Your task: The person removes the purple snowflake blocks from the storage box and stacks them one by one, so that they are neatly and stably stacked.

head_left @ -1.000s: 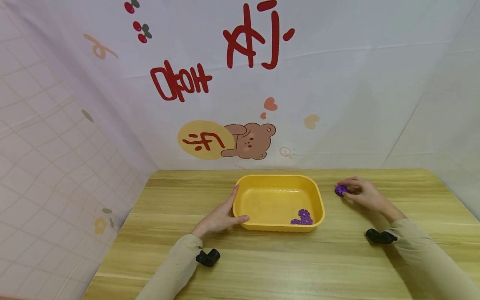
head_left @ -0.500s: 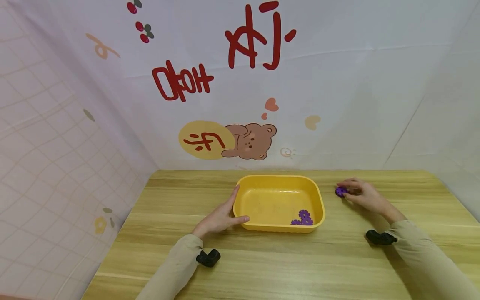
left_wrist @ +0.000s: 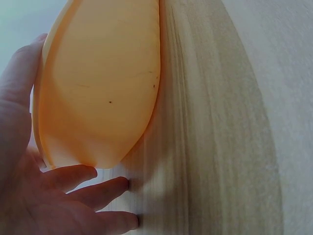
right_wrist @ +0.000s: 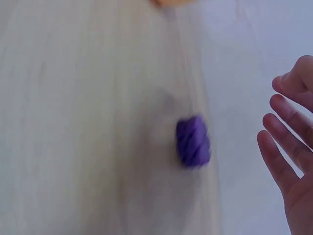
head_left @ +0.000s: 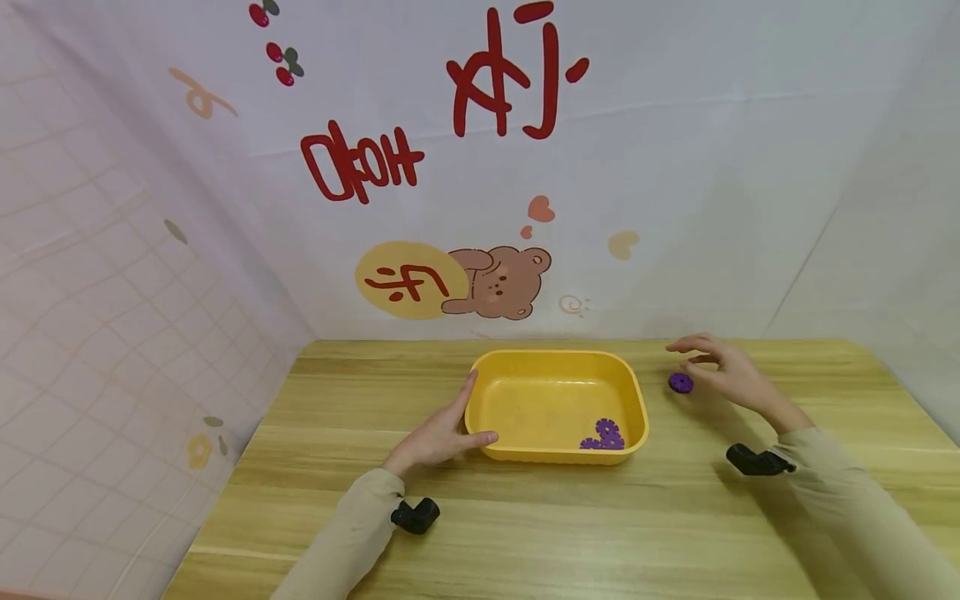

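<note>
A yellow plastic bin [head_left: 532, 408] stands on the table. My left hand [head_left: 433, 437] rests against its left end, thumb along the near rim and straight fingers at the wall; the left wrist view shows these fingers [left_wrist: 73, 177] spread and touching the bin. Several purple notched discs [head_left: 609, 433] lie in the bin's near right corner, partly hidden by the near wall. Right of the bin, a short stack of purple notched discs [head_left: 681, 382] sits on the table. My right hand [head_left: 726, 377] hovers just above and beside that stack, fingers apart and holding nothing.
The light wooden table [head_left: 525, 525] meets a printed cloth backdrop [head_left: 697, 192] right behind the bin. Another cloth hangs at the left side. A black wrist mount [head_left: 417, 516] sits on the left sleeve, and a black mount [head_left: 757, 461] on the right.
My right hand has let go of the purple disc stack and lifted slightly away from it. The stack stays on the table. My left hand and the bin have not moved.
</note>
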Demonstrator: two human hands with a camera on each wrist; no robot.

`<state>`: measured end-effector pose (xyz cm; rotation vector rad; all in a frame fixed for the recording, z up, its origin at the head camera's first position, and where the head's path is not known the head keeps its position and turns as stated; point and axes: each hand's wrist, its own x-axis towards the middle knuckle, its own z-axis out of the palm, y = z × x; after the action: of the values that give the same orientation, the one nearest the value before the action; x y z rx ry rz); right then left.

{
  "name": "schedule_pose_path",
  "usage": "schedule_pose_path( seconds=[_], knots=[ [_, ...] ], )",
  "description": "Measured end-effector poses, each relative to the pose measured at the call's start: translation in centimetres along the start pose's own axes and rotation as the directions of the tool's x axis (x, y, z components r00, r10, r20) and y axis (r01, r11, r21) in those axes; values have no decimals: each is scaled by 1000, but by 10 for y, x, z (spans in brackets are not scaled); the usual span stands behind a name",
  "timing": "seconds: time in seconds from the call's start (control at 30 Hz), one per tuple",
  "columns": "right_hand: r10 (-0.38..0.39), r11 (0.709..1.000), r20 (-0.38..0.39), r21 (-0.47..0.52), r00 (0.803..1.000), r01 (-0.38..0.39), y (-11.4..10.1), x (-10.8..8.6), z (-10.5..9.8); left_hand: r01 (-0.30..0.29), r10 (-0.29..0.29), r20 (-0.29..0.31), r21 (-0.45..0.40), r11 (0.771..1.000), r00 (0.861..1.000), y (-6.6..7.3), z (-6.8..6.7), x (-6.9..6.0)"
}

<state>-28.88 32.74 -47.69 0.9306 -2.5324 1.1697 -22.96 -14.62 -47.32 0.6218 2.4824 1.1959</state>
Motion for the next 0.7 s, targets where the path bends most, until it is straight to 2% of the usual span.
schedule_pose_path(
  seconds=[0.13,0.27,0.5,0.7],
  knots=[
    [-3,999,53,37,999,1,-20,12,3,-8,8,1,1,1000,1000,0,-1,0],
    [-21,993,109,115,994,9,-35,20,10,-8,8,5,10,1000,1000,1,-2,0],
    [-18,969,150,246,988,-20,-56,33,17,-11,11,8,11,1000,1000,2,-1,0],
    [-10,957,244,282,970,-61,-74,43,22,-8,8,5,13,1000,1000,3,-2,-1]
  ],
)
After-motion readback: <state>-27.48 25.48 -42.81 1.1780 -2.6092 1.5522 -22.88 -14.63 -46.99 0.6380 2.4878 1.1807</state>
